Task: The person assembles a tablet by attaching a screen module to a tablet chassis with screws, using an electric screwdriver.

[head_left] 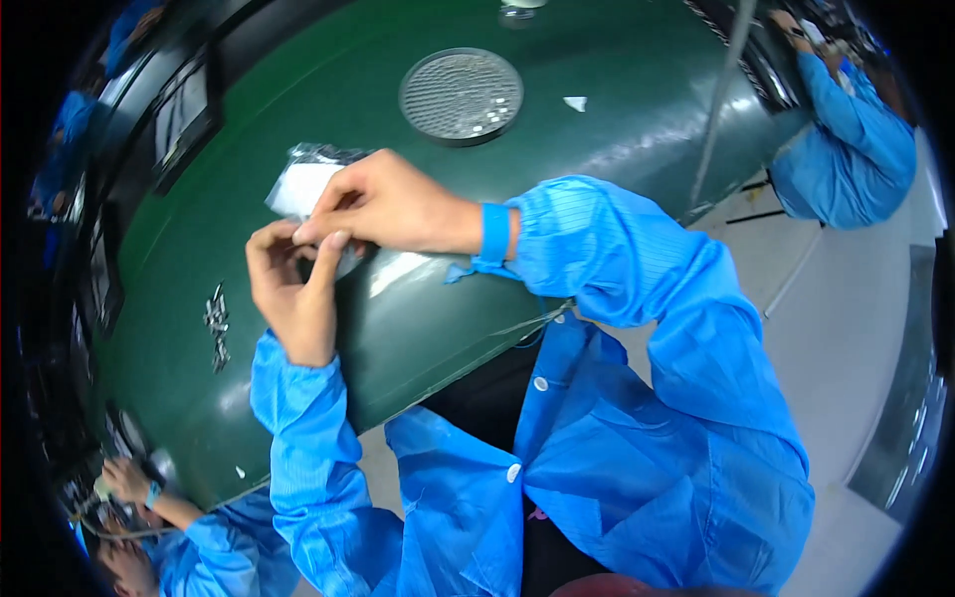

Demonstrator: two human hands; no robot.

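A: Where is the plastic bag [301,187], and how do the fingers stand?

B: It lies on the green table [423,323], just beyond the hands. The left hand [296,284] has its fingers curled in an open arc. The right hand [393,207] reaches across with thumb and forefinger brought close together, near the left fingertips. Whether either one pinches something, B cannot tell.

A: How would such a bag behave when it is handled?

B: Probably it is light, soft and somewhat slippery, because the film looks thin and shiny. A loose edge of it seems the best place to take hold; a hard pull could perhaps tear it.

A: And what is difficult to see?

B: The right hand covers the near part of the bag, so contact there is uncertain. Its white content is too bright to identify. The dark metallic pieces [217,328] at the left are too small to name.
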